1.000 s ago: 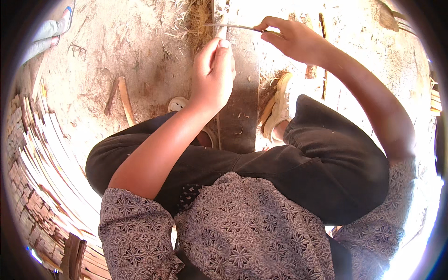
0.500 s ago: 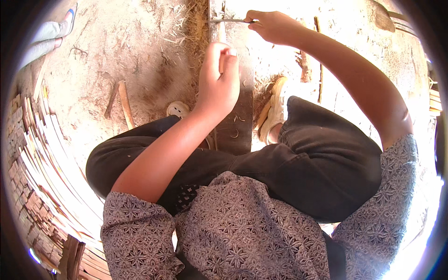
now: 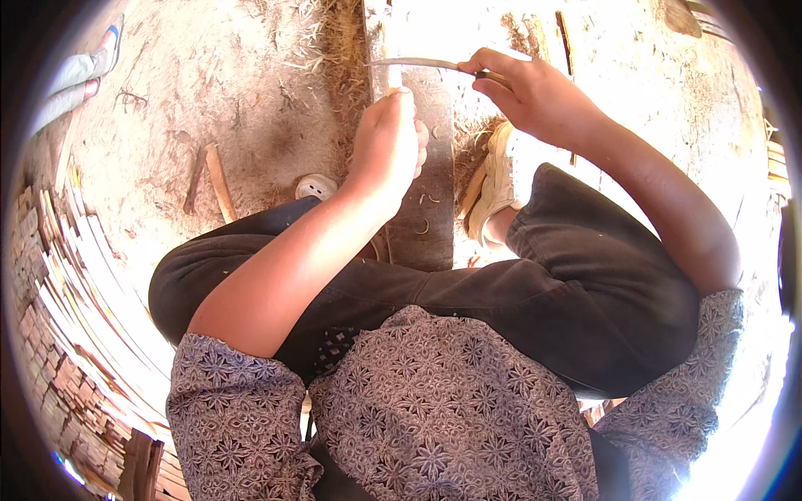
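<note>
My left hand (image 3: 388,149) is closed around a pale wooden stick (image 3: 393,75), whose far end stretches away over the plank and washes out in the bright light. In my right hand (image 3: 535,92) is the handle of a knife with a thin, slightly curved blade (image 3: 422,62). The blade lies crosswise over the stick, just beyond my left fist; whether it touches the wood I cannot tell. Beneath both runs a dark wooden plank (image 3: 424,230) between my feet, with a few curled shavings on it.
My pale shoes (image 3: 501,179) flank the plank. Shavings (image 3: 334,58) litter the dirt along its left side. A short piece of wood (image 3: 220,184) lies left of my knee. Stacked split strips (image 3: 92,309) stand at far left. Another person's leg (image 3: 71,79) shows at upper left.
My right hand has drawn the knife nearer to me and slightly to the right. The left fist has turned, so its thumb now lies on top near the stick.
</note>
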Demonstrator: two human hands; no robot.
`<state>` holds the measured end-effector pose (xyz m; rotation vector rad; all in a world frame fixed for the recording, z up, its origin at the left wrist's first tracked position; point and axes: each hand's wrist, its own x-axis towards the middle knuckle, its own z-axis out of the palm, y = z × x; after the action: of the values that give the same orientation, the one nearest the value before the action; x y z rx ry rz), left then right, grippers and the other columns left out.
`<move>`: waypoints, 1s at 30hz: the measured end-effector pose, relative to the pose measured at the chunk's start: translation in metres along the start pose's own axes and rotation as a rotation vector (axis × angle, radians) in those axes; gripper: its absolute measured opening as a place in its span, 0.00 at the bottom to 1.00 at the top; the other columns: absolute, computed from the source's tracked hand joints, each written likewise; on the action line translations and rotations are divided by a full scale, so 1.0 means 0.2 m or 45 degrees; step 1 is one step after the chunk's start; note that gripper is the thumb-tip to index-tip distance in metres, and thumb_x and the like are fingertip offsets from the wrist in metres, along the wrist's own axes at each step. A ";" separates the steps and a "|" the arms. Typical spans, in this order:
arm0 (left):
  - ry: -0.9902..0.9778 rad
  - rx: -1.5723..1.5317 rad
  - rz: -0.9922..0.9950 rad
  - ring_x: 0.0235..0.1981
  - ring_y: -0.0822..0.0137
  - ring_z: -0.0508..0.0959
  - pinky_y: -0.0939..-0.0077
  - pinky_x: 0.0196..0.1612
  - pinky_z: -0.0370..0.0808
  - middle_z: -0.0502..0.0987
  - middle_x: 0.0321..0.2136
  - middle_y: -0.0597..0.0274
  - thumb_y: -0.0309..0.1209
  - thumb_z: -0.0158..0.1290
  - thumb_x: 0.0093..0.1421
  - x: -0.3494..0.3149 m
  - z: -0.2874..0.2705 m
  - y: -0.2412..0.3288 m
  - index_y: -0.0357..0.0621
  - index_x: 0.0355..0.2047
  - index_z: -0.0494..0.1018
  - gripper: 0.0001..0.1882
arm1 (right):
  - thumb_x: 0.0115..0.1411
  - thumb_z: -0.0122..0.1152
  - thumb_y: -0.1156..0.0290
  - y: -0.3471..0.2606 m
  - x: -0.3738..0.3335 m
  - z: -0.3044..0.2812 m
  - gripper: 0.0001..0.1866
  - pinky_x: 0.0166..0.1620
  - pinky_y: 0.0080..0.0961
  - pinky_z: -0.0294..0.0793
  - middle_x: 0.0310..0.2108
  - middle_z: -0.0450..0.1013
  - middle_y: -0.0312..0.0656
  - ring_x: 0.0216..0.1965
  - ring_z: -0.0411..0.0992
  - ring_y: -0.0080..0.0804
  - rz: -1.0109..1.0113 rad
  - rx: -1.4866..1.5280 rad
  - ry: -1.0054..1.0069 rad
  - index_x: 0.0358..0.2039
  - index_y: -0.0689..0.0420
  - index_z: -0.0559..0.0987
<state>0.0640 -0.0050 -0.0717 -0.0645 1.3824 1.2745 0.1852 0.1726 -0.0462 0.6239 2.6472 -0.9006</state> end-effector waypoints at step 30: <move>0.125 0.237 0.050 0.13 0.80 0.57 0.79 0.16 0.53 0.60 0.16 0.75 0.39 0.39 0.72 0.03 -0.04 -0.03 0.50 0.30 0.62 0.12 | 0.71 0.51 0.59 0.00 0.27 0.09 0.12 0.35 0.47 0.76 0.25 0.78 0.47 0.28 0.79 0.49 -0.124 -0.118 0.019 0.49 0.50 0.75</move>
<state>0.0605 -0.0092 -0.0814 0.0287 1.5885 1.1825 0.1406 0.1783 -0.0808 0.4855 2.7352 -0.7958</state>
